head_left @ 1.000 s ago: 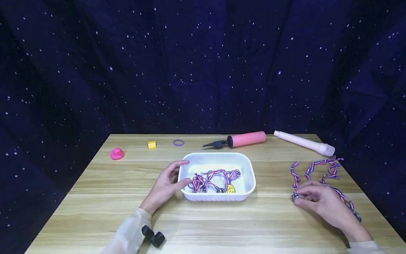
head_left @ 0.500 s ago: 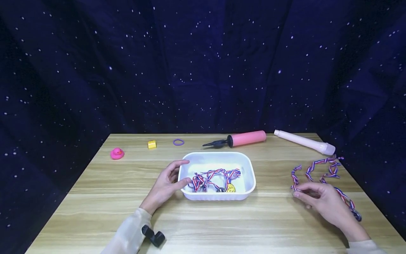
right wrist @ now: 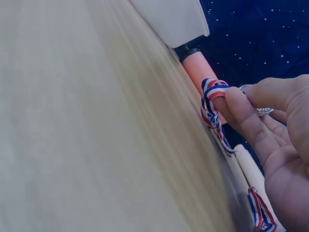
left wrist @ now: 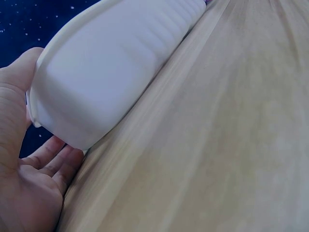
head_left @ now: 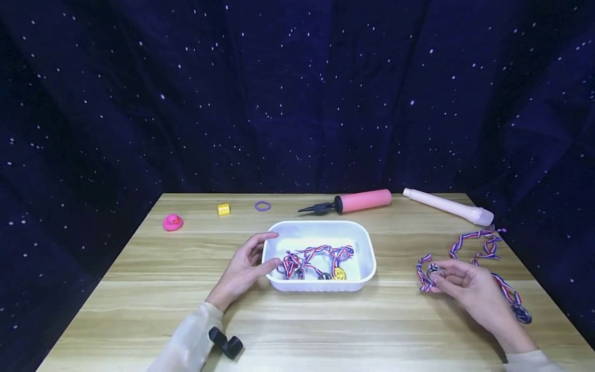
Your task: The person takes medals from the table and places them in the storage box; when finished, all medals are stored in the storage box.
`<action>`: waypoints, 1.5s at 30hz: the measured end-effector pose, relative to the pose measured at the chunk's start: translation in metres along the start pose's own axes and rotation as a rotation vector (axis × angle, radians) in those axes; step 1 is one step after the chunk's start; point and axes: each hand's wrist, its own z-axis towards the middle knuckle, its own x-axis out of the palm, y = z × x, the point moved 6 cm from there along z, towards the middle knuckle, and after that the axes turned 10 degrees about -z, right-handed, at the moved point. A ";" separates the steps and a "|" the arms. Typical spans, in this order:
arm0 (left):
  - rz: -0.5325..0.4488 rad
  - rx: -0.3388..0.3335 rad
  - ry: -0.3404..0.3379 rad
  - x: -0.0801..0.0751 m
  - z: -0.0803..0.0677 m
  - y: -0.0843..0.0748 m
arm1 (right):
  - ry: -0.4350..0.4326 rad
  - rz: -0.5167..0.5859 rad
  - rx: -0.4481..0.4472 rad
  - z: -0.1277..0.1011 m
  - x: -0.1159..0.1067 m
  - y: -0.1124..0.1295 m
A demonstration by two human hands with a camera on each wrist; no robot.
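A white plastic tray (head_left: pixel 367 258) sits mid-table with several medals on red, white and blue ribbons (head_left: pixel 316 261) inside. My left hand (head_left: pixel 246 268) rests against the tray's left end (left wrist: pixel 96 82), thumb on the rim and fingers along the wall. My right hand (head_left: pixel 457 284) pinches a silver medal (head_left: pixel 434 271) lifted just above the table; its striped ribbon (head_left: pixel 483 248) loops over my finger (right wrist: pixel 217 99) and trails back across the wood.
Along the far edge lie a pink duck (head_left: pixel 172 222), a yellow block (head_left: pixel 223 208), a purple ring (head_left: pixel 262 206), a pink hand pump (head_left: pixel 353 202) and a pale pink tube (head_left: pixel 446 207). A dark starry cloth surrounds the table.
My right hand has picked the silver medal up off the table and drawn it slightly left, pulling the ribbon along. The left hand has stayed on the tray.
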 end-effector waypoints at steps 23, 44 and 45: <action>0.002 -0.027 0.003 0.003 -0.003 0.002 | -0.104 -0.004 -0.003 0.021 -0.003 0.034; 0.002 -0.012 -0.005 0.001 -0.002 -0.002 | -0.179 0.006 -0.149 0.087 -0.029 0.140; 0.005 -0.012 -0.006 0.001 -0.002 -0.002 | -0.178 0.022 -0.162 0.090 -0.026 0.144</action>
